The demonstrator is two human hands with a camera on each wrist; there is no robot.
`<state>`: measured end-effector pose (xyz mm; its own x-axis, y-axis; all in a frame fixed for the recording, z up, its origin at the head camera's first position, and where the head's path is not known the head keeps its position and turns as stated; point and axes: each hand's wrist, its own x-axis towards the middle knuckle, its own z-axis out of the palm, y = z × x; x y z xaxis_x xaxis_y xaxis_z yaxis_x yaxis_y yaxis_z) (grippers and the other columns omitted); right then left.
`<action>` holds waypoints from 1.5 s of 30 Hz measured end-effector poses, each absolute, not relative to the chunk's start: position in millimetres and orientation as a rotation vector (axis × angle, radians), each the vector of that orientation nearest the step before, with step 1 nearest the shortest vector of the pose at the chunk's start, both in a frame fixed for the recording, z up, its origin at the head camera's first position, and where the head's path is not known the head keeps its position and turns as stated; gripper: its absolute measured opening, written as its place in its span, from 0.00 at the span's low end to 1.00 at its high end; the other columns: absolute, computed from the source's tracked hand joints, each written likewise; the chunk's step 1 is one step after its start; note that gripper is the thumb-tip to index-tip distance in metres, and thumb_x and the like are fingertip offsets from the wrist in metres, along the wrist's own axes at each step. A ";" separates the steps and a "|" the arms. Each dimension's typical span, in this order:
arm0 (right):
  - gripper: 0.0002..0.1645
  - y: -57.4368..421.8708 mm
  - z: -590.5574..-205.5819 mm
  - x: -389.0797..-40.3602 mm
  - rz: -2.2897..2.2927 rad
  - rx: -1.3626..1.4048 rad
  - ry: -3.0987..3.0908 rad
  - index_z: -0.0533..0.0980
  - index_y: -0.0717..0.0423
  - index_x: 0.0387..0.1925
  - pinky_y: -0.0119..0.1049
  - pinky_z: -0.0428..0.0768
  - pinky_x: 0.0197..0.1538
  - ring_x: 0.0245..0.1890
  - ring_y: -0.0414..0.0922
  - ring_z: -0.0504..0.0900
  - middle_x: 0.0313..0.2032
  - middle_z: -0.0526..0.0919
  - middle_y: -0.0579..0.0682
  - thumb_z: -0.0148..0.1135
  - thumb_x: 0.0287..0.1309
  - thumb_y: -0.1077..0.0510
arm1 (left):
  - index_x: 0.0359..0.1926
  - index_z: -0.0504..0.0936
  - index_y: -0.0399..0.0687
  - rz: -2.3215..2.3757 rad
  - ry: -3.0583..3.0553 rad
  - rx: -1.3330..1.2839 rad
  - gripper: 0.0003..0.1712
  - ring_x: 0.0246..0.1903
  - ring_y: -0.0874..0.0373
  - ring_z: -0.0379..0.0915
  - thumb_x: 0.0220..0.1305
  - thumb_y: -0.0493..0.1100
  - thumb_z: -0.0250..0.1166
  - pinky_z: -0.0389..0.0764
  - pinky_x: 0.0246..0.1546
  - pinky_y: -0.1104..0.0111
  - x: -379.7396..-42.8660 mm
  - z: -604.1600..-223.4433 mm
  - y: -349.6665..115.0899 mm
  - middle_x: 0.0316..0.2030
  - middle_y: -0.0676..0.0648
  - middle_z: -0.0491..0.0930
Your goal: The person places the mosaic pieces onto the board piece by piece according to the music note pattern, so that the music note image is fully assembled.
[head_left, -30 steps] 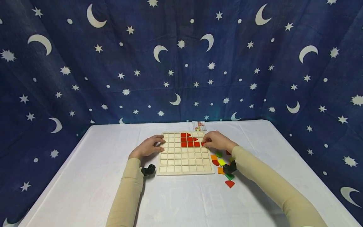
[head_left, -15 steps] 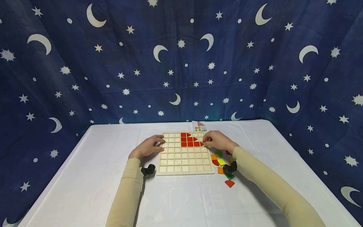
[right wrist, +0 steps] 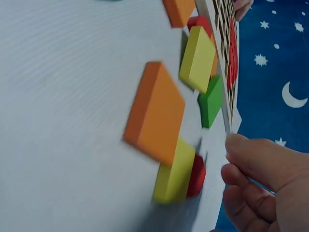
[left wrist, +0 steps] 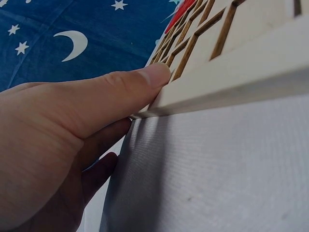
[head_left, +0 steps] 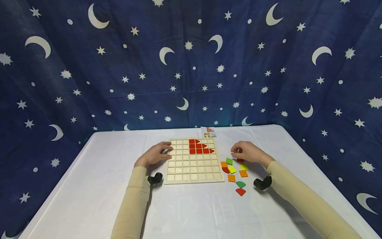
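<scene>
A pale wooden grid board lies on the white table, with red squares and red pointed pieces set in its upper right cells. My left hand rests at the board's left edge; in the left wrist view its thumb lies along the rim. To the right of the board, my right hand hovers over loose pieces with fingers loosely bent and nothing between them. Beneath it lies a dark red piece, partly covered. A green piece and a yellow piece lie close by.
More loose pieces lie right of the board: orange squares, a yellow square, a green quarter-round and a red quarter-round. A small pattern card lies behind the board. Starry blue cloth hangs around the table.
My right hand has let go of the red pointed piece, now seated at the end of the third row, and has moved right over the loose pieces. The left hand stays at the board's edge.
</scene>
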<state>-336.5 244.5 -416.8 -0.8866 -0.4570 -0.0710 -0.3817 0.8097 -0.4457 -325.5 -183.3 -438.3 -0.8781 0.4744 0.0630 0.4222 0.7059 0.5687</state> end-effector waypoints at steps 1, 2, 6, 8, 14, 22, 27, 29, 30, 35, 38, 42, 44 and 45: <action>0.13 248.3 -417.6 -335.4 -0.635 -0.678 2.815 0.82 0.58 0.44 0.34 0.79 0.39 0.32 0.42 0.74 0.38 0.82 0.46 0.67 0.60 0.57 | 0.58 0.78 0.36 0.905 2.820 0.744 0.25 0.69 0.40 0.56 0.63 0.43 0.68 0.60 0.69 0.49 -325.6 -438.6 -183.4 0.67 0.37 0.65; 0.13 251.7 -418.4 -334.0 -0.634 -0.686 2.811 0.82 0.57 0.44 0.35 0.79 0.40 0.32 0.42 0.74 0.38 0.83 0.46 0.67 0.59 0.57 | 0.58 0.78 0.37 0.903 2.821 0.744 0.25 0.69 0.40 0.57 0.63 0.43 0.68 0.60 0.69 0.49 -325.8 -438.8 -183.5 0.67 0.37 0.65; 0.13 258.5 -418.9 -327.8 -0.632 -0.704 2.806 0.82 0.57 0.44 0.37 0.79 0.43 0.34 0.43 0.74 0.37 0.82 0.45 0.69 0.58 0.56 | 0.58 0.79 0.37 0.899 2.826 0.740 0.25 0.69 0.40 0.57 0.63 0.44 0.68 0.60 0.69 0.49 -327.1 -439.4 -184.1 0.67 0.37 0.66; 0.14 258.2 -419.6 -324.3 -0.637 -0.705 2.808 0.82 0.57 0.44 0.37 0.78 0.43 0.34 0.42 0.74 0.37 0.82 0.44 0.69 0.58 0.55 | 0.58 0.79 0.37 0.901 2.827 0.733 0.25 0.69 0.40 0.57 0.63 0.44 0.68 0.60 0.69 0.49 -327.5 -439.4 -184.3 0.67 0.37 0.66; 0.15 248.9 -422.4 -315.5 -0.662 -0.739 2.793 0.82 0.58 0.45 0.37 0.78 0.43 0.34 0.43 0.73 0.36 0.80 0.44 0.69 0.58 0.55 | 0.58 0.79 0.37 0.905 2.823 0.732 0.25 0.69 0.40 0.57 0.63 0.44 0.68 0.59 0.69 0.49 -327.9 -440.2 -184.0 0.67 0.37 0.65; 0.13 240.4 -428.5 -312.3 -0.653 -0.766 2.803 0.83 0.56 0.43 0.35 0.76 0.38 0.32 0.42 0.72 0.33 0.77 0.44 0.70 0.57 0.55 | 0.58 0.79 0.37 0.907 2.815 0.708 0.25 0.69 0.40 0.56 0.63 0.44 0.68 0.59 0.69 0.49 -324.9 -439.1 -183.0 0.68 0.37 0.65; 0.13 238.0 -428.8 -311.4 -0.658 -0.764 2.795 0.83 0.55 0.42 0.35 0.76 0.37 0.32 0.43 0.72 0.32 0.77 0.43 0.70 0.57 0.54 | 0.58 0.79 0.38 0.897 2.822 0.709 0.25 0.69 0.41 0.56 0.63 0.45 0.68 0.59 0.69 0.49 -325.5 -439.1 -182.5 0.68 0.37 0.65; 0.14 237.2 -428.8 -311.4 -0.651 -0.770 2.794 0.83 0.55 0.43 0.35 0.76 0.38 0.33 0.42 0.72 0.33 0.77 0.43 0.70 0.57 0.54 | 0.58 0.79 0.38 0.894 2.826 0.711 0.24 0.69 0.40 0.56 0.63 0.45 0.68 0.59 0.69 0.49 -326.1 -439.2 -182.5 0.68 0.37 0.65; 0.13 237.2 -428.7 -311.5 -0.647 -0.775 2.794 0.83 0.55 0.43 0.35 0.77 0.38 0.33 0.43 0.72 0.33 0.77 0.43 0.70 0.57 0.54 | 0.58 0.79 0.38 0.893 2.827 0.713 0.24 0.69 0.40 0.56 0.63 0.45 0.68 0.59 0.69 0.49 -326.5 -439.3 -182.5 0.68 0.37 0.65; 0.13 237.2 -429.4 -312.6 -0.629 -0.763 2.814 0.83 0.55 0.45 0.36 0.78 0.41 0.33 0.42 0.73 0.35 0.79 0.43 0.69 0.58 0.56 | 0.58 0.79 0.39 0.921 2.812 0.687 0.24 0.70 0.40 0.55 0.63 0.44 0.68 0.59 0.69 0.49 -325.4 -438.4 -182.2 0.68 0.38 0.65; 0.14 236.7 -429.7 -313.9 -0.631 -0.740 2.836 0.82 0.55 0.45 0.36 0.79 0.43 0.34 0.42 0.74 0.36 0.79 0.43 0.69 0.58 0.55 | 0.59 0.79 0.39 0.933 2.803 0.668 0.24 0.70 0.40 0.55 0.63 0.44 0.68 0.59 0.69 0.49 -324.6 -438.1 -182.1 0.68 0.38 0.64; 0.15 235.0 -429.3 -315.8 -0.641 -0.716 2.873 0.82 0.55 0.46 0.37 0.79 0.44 0.35 0.43 0.74 0.36 0.78 0.44 0.70 0.57 0.55 | 0.59 0.78 0.39 0.929 2.804 0.672 0.25 0.70 0.40 0.55 0.64 0.44 0.67 0.59 0.69 0.48 -325.6 -439.0 -182.5 0.68 0.38 0.64; 0.16 234.0 -429.0 -316.4 -0.649 -0.711 2.883 0.81 0.56 0.46 0.38 0.79 0.44 0.35 0.43 0.74 0.36 0.79 0.45 0.70 0.57 0.55 | 0.59 0.78 0.39 0.930 2.805 0.677 0.25 0.70 0.40 0.55 0.64 0.44 0.67 0.60 0.69 0.48 -325.9 -439.4 -182.9 0.68 0.38 0.64; 0.16 233.6 -428.9 -316.7 -0.653 -0.705 2.887 0.81 0.56 0.46 0.38 0.79 0.44 0.35 0.43 0.74 0.37 0.79 0.45 0.70 0.57 0.55 | 0.59 0.78 0.39 0.932 2.804 0.677 0.25 0.70 0.40 0.55 0.63 0.44 0.68 0.59 0.69 0.48 -325.9 -439.4 -183.1 0.68 0.38 0.64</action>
